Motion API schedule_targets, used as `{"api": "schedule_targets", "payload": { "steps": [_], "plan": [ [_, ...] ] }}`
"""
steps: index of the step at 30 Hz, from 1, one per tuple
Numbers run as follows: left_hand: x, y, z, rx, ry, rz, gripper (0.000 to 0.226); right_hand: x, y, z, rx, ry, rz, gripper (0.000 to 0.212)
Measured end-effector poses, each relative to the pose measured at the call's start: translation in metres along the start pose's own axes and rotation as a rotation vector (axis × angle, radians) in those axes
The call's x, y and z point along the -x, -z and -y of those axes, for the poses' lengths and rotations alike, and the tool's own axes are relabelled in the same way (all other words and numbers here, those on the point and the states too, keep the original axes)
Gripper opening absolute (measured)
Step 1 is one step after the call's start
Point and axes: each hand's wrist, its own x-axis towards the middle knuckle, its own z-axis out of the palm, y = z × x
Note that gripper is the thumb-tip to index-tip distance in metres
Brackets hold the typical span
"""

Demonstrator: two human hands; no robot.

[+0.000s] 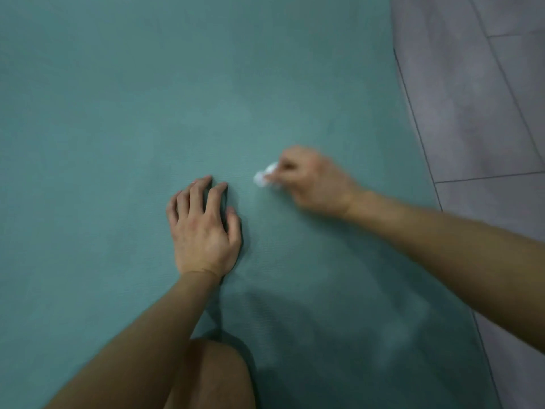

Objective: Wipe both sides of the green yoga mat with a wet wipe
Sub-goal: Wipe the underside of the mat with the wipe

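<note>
The green yoga mat [147, 98] lies flat and fills most of the view. My left hand [203, 228] rests palm down on the mat near the middle, fingers slightly spread, holding nothing. My right hand [309, 181] is to its right, blurred by motion, fingers closed on a small bunched white wet wipe [265, 176] that pokes out on the hand's left side and touches the mat. Damp-looking lighter streaks [392, 335] show on the mat at the lower right.
Grey tiled floor [483, 98] runs along the mat's right edge. My bare knee [218, 376] rests on the mat at the bottom centre, below my left forearm.
</note>
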Motion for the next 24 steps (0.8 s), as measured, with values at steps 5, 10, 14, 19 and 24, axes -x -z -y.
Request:
{"api": "schedule_targets", "payload": {
  "steps": [5,10,14,19,24],
  "plan": [
    [-0.001,0.001,-0.001,-0.004,0.009,-0.008,0.043,-0.001,0.032,-0.072,0.17,-0.778,-0.249,0.032],
    [-0.001,0.002,0.0,-0.019,0.014,0.005,0.044,-0.007,-0.019,0.046,-0.073,-0.033,-0.002,0.025],
    [-0.001,0.002,-0.001,-0.012,0.018,0.004,0.044,-0.019,0.001,-0.021,0.03,-0.153,-0.069,0.02],
    [0.0,0.003,-0.001,-0.013,0.012,-0.005,0.043,-0.027,0.004,-0.038,0.067,-0.497,-0.242,0.021],
    [0.0,0.002,-0.002,-0.023,0.01,-0.001,0.044,-0.034,-0.026,0.031,-0.093,0.094,0.054,0.021]
  ]
}}
